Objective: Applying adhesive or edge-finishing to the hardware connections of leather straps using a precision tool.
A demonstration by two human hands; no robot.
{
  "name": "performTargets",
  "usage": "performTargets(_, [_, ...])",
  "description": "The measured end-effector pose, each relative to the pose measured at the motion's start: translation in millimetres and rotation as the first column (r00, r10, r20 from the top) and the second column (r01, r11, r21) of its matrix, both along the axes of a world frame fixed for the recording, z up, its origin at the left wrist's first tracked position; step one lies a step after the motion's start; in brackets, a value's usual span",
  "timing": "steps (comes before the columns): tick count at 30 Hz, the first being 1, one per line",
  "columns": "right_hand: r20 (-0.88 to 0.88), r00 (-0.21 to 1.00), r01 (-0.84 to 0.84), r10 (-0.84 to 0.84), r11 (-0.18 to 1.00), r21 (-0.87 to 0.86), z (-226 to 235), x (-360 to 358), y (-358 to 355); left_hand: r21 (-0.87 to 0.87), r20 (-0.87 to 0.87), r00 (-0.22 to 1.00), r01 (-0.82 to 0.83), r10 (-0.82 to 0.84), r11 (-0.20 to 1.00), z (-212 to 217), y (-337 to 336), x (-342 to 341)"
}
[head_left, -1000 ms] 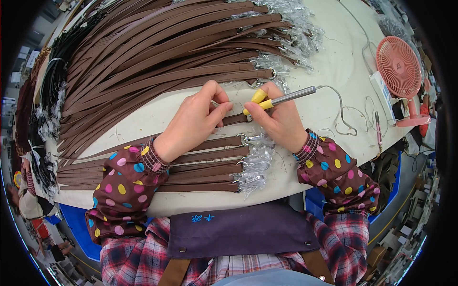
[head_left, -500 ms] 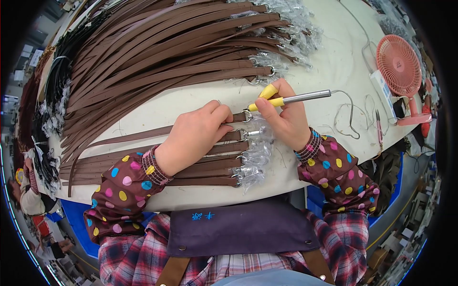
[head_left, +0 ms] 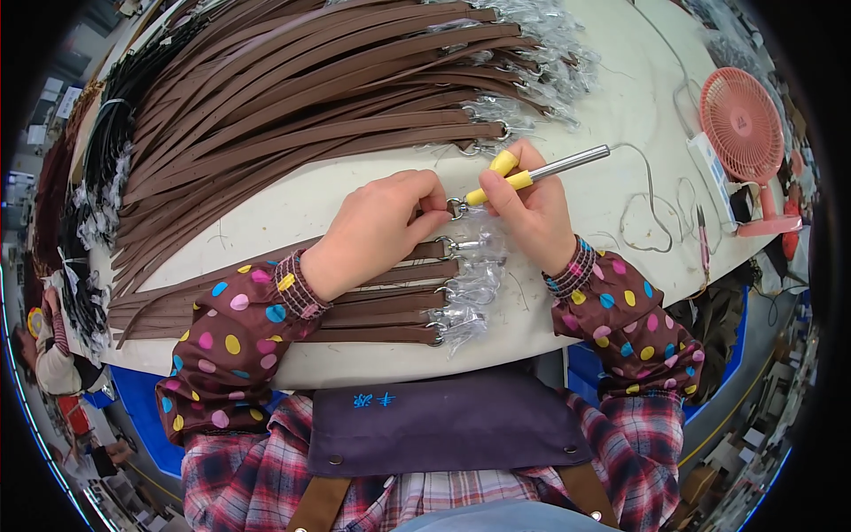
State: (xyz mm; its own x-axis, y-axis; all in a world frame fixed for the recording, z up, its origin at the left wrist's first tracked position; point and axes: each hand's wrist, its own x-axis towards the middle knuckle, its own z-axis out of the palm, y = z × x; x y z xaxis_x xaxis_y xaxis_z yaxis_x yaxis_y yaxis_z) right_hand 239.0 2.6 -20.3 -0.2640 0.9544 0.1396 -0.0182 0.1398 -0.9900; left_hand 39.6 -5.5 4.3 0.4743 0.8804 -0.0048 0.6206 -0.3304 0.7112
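Observation:
My left hand point(head_left: 381, 217) is closed, thumb and index finger pinching the end of a brown strap point(head_left: 452, 211) beside its metal ring. Most of that strap is hidden under the hand. In my right hand point(head_left: 534, 208) is a corded pen-shaped tool point(head_left: 567, 165) with a yellow grip and silver shaft. Its lower end is at the metal fitting, though I cannot tell whether they touch. A yellow cover point(head_left: 504, 162) sits on my right index finger. Several brown straps point(head_left: 390, 316) lie below my left hand, their clasps wrapped in clear plastic point(head_left: 468, 293).
A large pile of brown straps point(head_left: 319, 80) covers the table's far left, with black cords point(head_left: 111, 151) beside it. At the right stand a pink fan point(head_left: 743, 124) and a white power strip point(head_left: 711, 173). A thin pink-handled tool point(head_left: 703, 239) lies near the table's edge.
My left hand has shifted slightly up and its fingers are bent closer around the strap end. The corded tool is tilted more steeply, its silver end having moved up and slightly left.

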Motion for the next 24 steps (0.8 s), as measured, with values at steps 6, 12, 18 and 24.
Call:
performTargets(6, [0.1,0.992,-0.088,0.077,0.991,0.1,-1.0,-4.9,-1.5,-0.312,0.142,0.98,-0.092,0.142,0.946,-2.8,3.7,-8.7])
performTargets(12, [0.172,0.982,-0.102,0.08,0.987,0.12,-2.4,-6.7,-1.6,-0.434,0.223,0.958,-0.068,0.18,0.898,-3.9,5.7,-9.7])
performTargets(18, [0.241,0.968,-0.107,0.075,0.987,0.123,-2.0,-6.2,-1.7,-0.447,0.238,0.954,-0.056,0.18,0.893,-3.3,6.1,-9.2])
performTargets(24, [0.25,0.965,-0.107,0.08,0.989,0.097,-2.8,-6.1,-1.8,-0.451,0.229,0.957,-0.056,0.176,0.891,-4.0,6.4,-9.3])
